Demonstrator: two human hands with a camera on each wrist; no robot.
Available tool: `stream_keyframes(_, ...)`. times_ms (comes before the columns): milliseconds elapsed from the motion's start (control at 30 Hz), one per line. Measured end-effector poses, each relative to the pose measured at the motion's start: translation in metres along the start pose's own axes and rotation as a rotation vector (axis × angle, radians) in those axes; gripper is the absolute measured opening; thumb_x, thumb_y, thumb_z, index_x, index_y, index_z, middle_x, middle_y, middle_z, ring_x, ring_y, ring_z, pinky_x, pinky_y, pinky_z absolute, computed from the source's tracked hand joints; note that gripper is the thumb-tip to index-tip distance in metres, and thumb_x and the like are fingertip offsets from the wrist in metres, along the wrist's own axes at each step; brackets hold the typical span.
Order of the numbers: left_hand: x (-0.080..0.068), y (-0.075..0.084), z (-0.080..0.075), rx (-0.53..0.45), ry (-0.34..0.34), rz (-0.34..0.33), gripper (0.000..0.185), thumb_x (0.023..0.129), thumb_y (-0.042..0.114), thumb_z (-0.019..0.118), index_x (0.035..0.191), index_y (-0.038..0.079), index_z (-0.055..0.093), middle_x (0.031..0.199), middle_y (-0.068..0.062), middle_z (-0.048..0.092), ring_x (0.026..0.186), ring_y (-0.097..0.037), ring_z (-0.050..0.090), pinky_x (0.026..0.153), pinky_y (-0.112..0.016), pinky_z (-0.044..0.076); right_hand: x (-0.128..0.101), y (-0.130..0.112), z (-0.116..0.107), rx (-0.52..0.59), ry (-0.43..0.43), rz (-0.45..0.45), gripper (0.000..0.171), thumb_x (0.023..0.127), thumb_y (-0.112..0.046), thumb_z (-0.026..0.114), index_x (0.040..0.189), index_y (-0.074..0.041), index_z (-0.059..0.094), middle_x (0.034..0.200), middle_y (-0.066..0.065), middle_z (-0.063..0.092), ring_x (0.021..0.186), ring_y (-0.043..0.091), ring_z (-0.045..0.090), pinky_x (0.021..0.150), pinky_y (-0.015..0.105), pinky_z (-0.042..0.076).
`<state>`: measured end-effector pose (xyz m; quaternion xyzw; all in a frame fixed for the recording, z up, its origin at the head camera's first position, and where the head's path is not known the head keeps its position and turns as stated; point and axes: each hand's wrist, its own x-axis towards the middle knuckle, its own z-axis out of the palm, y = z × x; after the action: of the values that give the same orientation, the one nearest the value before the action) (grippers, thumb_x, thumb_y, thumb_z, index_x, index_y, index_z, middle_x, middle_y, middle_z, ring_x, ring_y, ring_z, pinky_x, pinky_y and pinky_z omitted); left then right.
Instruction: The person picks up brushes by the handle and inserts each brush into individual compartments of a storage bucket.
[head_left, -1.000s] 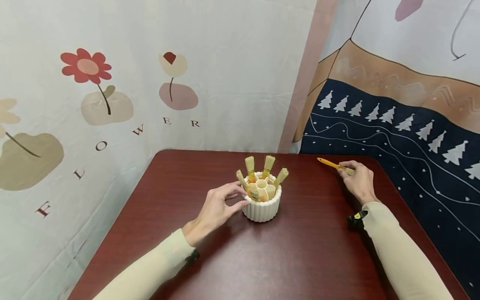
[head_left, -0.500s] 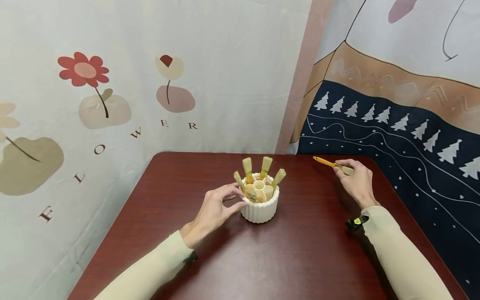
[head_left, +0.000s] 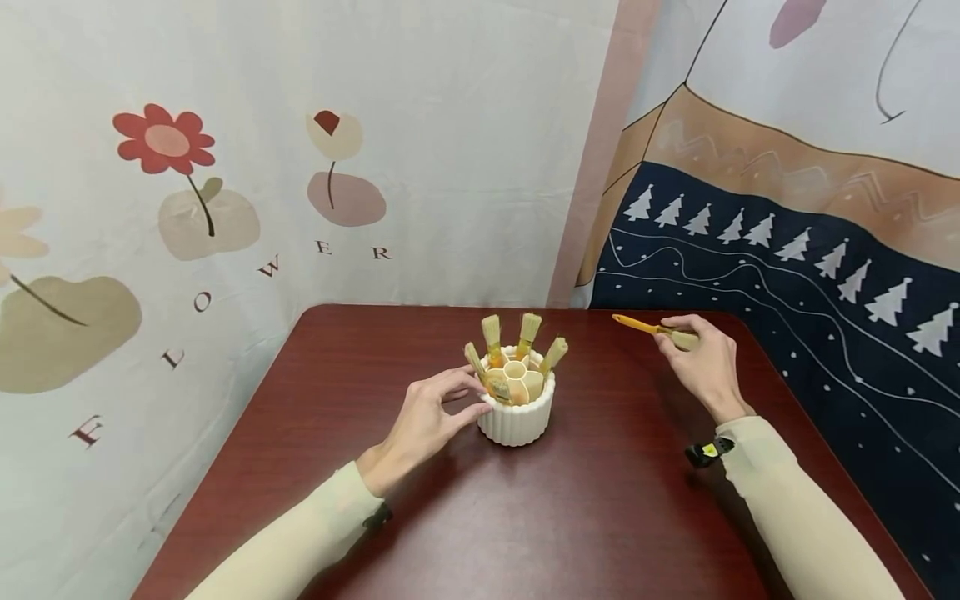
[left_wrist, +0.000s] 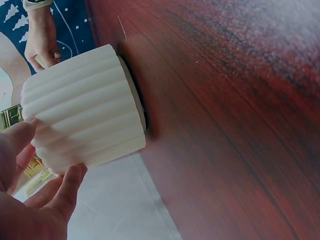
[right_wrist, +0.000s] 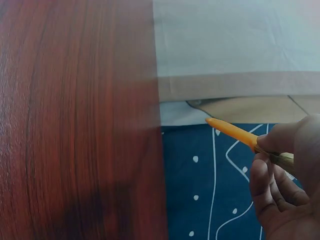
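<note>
A white ribbed brush holder [head_left: 516, 427] stands on the table, its inside divided into petal-shaped compartments round a central ring. Several pale-bristled brushes [head_left: 491, 330] stand in it with their bristles up and splayed outward. My left hand [head_left: 423, 421] holds the holder's left side at the rim, and in the left wrist view its thumb and fingers press on the ribbed wall [left_wrist: 85, 110]. Out to the right, my right hand [head_left: 705, 362] pinches a brush near its bristle end. This brush's yellow handle [right_wrist: 234, 131] points left, above the table; the bristles are mostly hidden by the fingers.
The dark red wooden table [head_left: 592, 517] has its far edge against a flower-print cloth [head_left: 465, 167]. A dark blue cloth with white trees [head_left: 795, 275] hangs along the right side. Black bands with small devices [head_left: 708, 452] sit at both wrists.
My right hand has moved slightly left with its brush, closer to the holder. My left hand stays at the holder's rim. The head view has shifted a little.
</note>
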<state>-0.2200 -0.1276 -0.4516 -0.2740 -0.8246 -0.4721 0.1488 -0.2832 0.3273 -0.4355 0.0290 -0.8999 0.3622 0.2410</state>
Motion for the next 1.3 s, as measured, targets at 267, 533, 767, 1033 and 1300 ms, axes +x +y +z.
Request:
stream_keyframes(267, 0.000, -0.003, 0.001, -0.009, -0.003, -0.012, 0.021, 0.093, 0.014, 0.100, 0.110, 0.013, 0.087, 0.122, -0.004, 0.089, 0.141, -0.034, 0.079, 0.105, -0.034, 0.069, -0.005, -0.009, -0.001, 0.007, 0.010, -0.003, 0.028, 0.106, -0.022, 0.088, 0.129, -0.007, 0.082, 0.126, 0.025, 0.085, 0.109, 0.045, 0.082, 0.078, -0.005, 0.043)
stream_keyframes(533, 0.000, -0.004, 0.001, -0.012, 0.000, -0.018, 0.021, 0.093, 0.013, 0.100, 0.109, 0.013, 0.087, 0.122, -0.005, 0.089, 0.141, -0.034, 0.079, 0.105, -0.035, 0.070, -0.010, -0.019, -0.002, 0.023, 0.036, -0.042, 0.025, 0.103, -0.019, 0.090, 0.125, -0.009, 0.084, 0.124, 0.020, 0.086, 0.101, 0.023, 0.081, 0.078, -0.003, 0.047)
stream_keyframes(767, 0.000, -0.003, 0.002, -0.012, -0.002, -0.025, 0.021, 0.094, 0.013, 0.100, 0.110, 0.013, 0.087, 0.125, -0.006, 0.089, 0.142, -0.035, 0.078, 0.105, -0.035, 0.069, -0.015, -0.030, -0.003, 0.029, 0.064, -0.101, 0.023, 0.101, -0.019, 0.093, 0.122, -0.012, 0.086, 0.121, 0.016, 0.086, 0.092, -0.019, 0.060, 0.078, -0.002, 0.047)
stream_keyframes(1033, 0.001, -0.004, 0.002, -0.018, -0.002, -0.026, 0.022, 0.093, 0.013, 0.100, 0.111, 0.013, 0.087, 0.124, -0.005, 0.089, 0.142, -0.035, 0.078, 0.105, -0.036, 0.070, -0.019, -0.040, -0.003, 0.041, 0.083, -0.142, 0.023, 0.099, -0.016, 0.094, 0.121, -0.014, 0.087, 0.119, 0.012, 0.086, 0.092, -0.015, 0.062, 0.080, -0.002, 0.048)
stream_keyframes(1300, 0.001, -0.005, 0.002, -0.018, -0.004, -0.031, 0.022, 0.093, 0.013, 0.100, 0.111, 0.013, 0.087, 0.124, -0.006, 0.089, 0.142, -0.035, 0.078, 0.105, -0.035, 0.069, -0.024, -0.052, -0.004, 0.074, 0.086, -0.174, 0.026, 0.098, -0.014, 0.095, 0.123, -0.016, 0.088, 0.118, 0.010, 0.087, 0.090, -0.012, 0.066, 0.077, 0.004, 0.052)
